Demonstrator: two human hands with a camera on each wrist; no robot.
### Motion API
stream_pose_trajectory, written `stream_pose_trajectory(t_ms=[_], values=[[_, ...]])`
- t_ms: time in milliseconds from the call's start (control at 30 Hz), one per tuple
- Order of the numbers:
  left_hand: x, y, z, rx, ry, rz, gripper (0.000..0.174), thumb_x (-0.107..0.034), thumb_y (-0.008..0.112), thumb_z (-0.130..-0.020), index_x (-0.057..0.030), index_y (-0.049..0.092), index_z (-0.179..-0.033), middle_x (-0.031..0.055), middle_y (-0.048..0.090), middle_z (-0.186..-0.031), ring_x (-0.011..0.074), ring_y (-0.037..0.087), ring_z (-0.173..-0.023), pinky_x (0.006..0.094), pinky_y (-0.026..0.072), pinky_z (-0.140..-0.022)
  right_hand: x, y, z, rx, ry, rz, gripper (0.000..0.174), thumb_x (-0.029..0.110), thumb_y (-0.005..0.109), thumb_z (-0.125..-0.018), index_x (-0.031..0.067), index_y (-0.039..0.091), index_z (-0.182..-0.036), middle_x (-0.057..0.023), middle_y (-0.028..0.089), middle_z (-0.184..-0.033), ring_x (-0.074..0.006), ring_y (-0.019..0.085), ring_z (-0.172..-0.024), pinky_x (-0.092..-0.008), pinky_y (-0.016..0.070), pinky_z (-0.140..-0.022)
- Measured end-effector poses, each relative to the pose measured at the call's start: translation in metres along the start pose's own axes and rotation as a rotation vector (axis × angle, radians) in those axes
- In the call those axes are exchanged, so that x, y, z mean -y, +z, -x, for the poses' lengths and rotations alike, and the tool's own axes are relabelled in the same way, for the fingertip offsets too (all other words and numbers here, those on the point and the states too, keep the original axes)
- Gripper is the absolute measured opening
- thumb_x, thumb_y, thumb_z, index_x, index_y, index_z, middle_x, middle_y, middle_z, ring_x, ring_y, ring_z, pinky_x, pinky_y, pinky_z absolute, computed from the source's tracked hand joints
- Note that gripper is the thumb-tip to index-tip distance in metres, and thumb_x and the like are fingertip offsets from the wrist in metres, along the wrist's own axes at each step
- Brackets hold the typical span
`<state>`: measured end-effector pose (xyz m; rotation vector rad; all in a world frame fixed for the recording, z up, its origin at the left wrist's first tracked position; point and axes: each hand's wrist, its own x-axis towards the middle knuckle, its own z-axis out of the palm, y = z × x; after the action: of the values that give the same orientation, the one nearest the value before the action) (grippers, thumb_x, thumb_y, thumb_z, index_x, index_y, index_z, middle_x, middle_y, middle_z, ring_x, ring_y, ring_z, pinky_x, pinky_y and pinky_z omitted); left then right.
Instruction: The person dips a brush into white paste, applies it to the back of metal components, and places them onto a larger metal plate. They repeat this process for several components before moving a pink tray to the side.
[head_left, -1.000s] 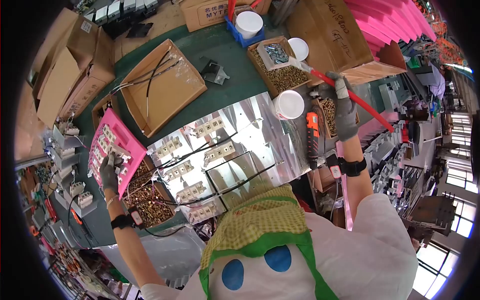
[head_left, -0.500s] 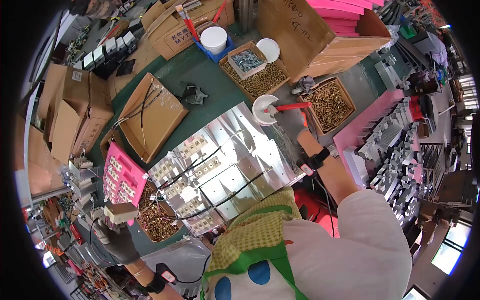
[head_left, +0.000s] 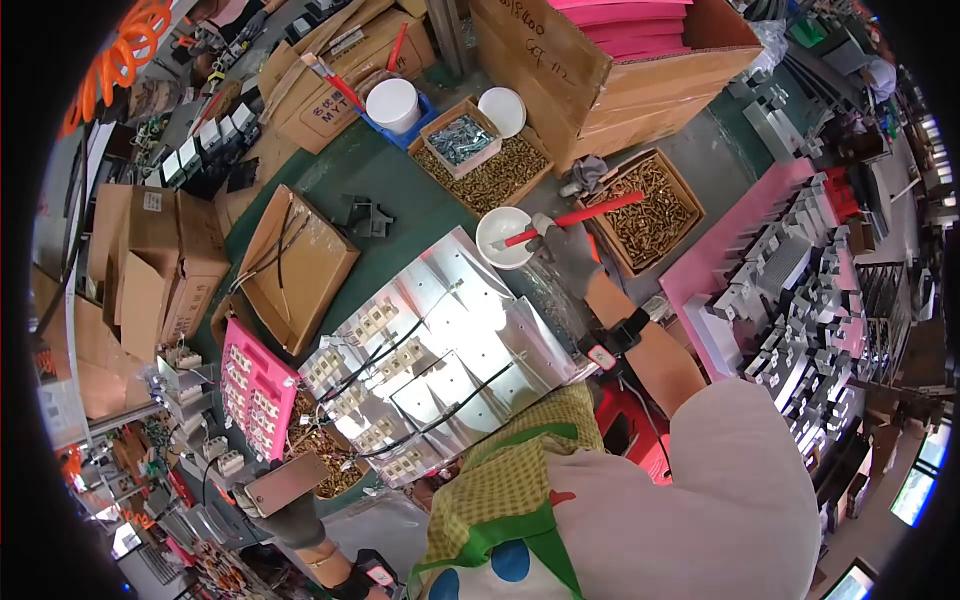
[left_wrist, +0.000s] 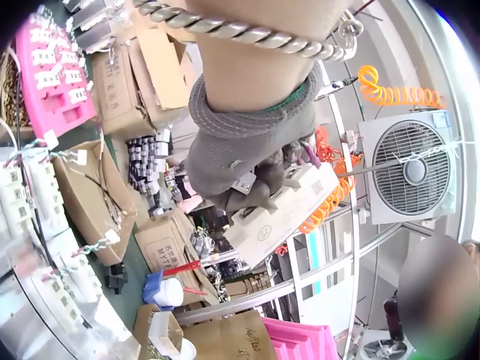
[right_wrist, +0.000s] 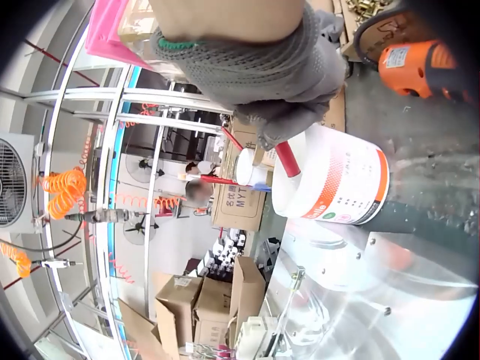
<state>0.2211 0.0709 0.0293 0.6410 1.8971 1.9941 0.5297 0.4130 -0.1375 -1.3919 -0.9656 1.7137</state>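
My gloved left hand (head_left: 285,515) holds a white block (left_wrist: 281,214) with notches along one side, its flat face turned up in the head view. It is near the lower corner of the pink tray (head_left: 283,392), which carries rows of similar white blocks. My gloved right hand (head_left: 568,255) grips a red-handled brush (head_left: 610,205). The brush's lower end is inside a white tub (right_wrist: 349,180), hidden by the tub wall in the right wrist view. Between the hands lies a shiny metal panel (head_left: 500,330) with white blocks and black cables on it.
Boxes of brass-coloured screws (head_left: 650,212) stand beyond the right hand. An orange power tool (right_wrist: 420,69) lies near the tub. A shallow cardboard tray (head_left: 330,255) with cables lies behind the panel. A large carton (head_left: 640,100) with pink sheets stands at the back.
My left hand has lifted a white block off the pink tray and drawn it toward me. My right hand has brought the brush from above the screw boxes into the white tub. The head view has shifted.
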Motion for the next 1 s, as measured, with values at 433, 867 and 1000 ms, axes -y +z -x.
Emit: stream_pose_trajectory(t_ms=[433,867,1000], values=[[-0.005,0.097,0.004,0.136,-0.583,0.521,0.027,-0.038,0.052,-0.082,-0.0111,0.047,-0.080,0.0013,0.050,-0.073,0.0161,0.052,-0.072,0.0329,0.0444,-0.067,0.047,-0.002,0.056,0.226,0.065,-0.521,0.015,0.026,0.053,-0.083,0.0116,0.051,-0.080,0.0056,0.040,-0.054,-0.0051,0.030,-0.042,-0.0196,0.0310,-0.046],[-0.013,0.077,0.020,0.241,-0.430,0.745,0.031,-0.012,0.062,-0.072,-0.0087,0.047,-0.098,-0.0005,0.056,-0.089,0.0112,0.053,-0.085,0.0267,0.0429,-0.080,0.119,0.112,0.184,1.120,-0.451,-0.063,0.034,0.025,0.062,-0.075,0.0003,0.059,-0.099,-0.0133,0.059,-0.079,-0.0157,0.056,-0.061,-0.0255,0.0453,-0.055],[-0.012,0.066,0.027,0.284,-0.061,0.297,0.040,-0.002,0.066,-0.066,-0.0069,0.045,-0.100,-0.0005,0.055,-0.089,0.0089,0.053,-0.083,0.0245,0.0448,-0.077,0.122,0.125,0.189,1.194,-0.608,0.063,0.033,0.023,0.062,-0.074,0.0009,0.060,-0.098,-0.0136,0.059,-0.076,-0.0165,0.057,-0.061,-0.0268,0.0461,-0.055]])
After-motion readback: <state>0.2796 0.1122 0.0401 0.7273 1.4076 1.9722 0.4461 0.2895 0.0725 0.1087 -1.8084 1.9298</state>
